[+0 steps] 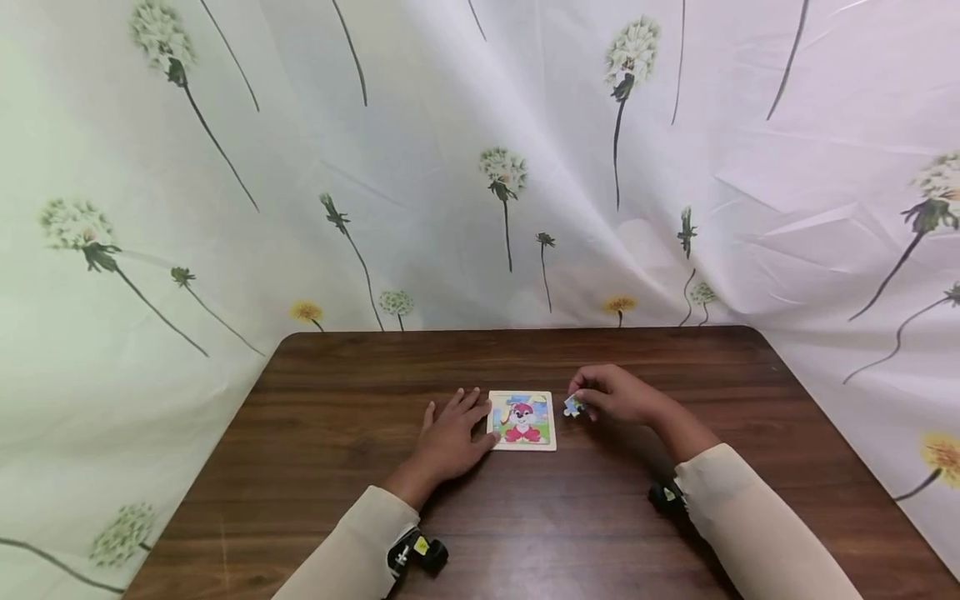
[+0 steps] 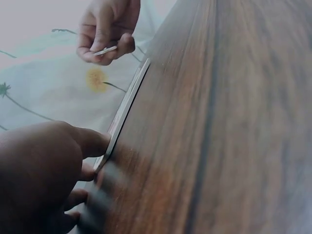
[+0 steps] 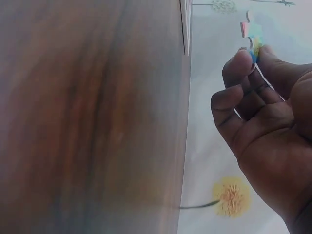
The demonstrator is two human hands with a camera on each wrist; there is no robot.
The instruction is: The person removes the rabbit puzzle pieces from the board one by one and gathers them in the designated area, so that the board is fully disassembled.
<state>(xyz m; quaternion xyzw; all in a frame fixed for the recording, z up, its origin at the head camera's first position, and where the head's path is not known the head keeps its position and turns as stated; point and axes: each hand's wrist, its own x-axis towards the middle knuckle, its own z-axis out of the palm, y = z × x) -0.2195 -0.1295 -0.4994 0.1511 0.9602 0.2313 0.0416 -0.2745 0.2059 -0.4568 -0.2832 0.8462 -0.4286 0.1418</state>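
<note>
Between the right hand's (image 1: pixel 611 395) thumb and fingers is pinched 1 puzzle piece (image 1: pixel 572 407), jutting left past the fingertips, above the table (image 1: pixel 540 517). Just left of those fingers lies the puzzle board (image 1: pixel 528 447); the left hand's (image 1: pixel 452 439) spread fingers grasp nothing, touching the board's left edge.

- A dark, wood-grained desk (image 1: pixel 315 408) is seen, its far corners rounded.
- Behind it, a pale cloth (image 1: pixel 435 100) is hung, creased at right.
- White dandelions (image 1: pixel 632 54) and yellow flowers (image 1: pixel 943 455) are printed across the cloth.
</note>
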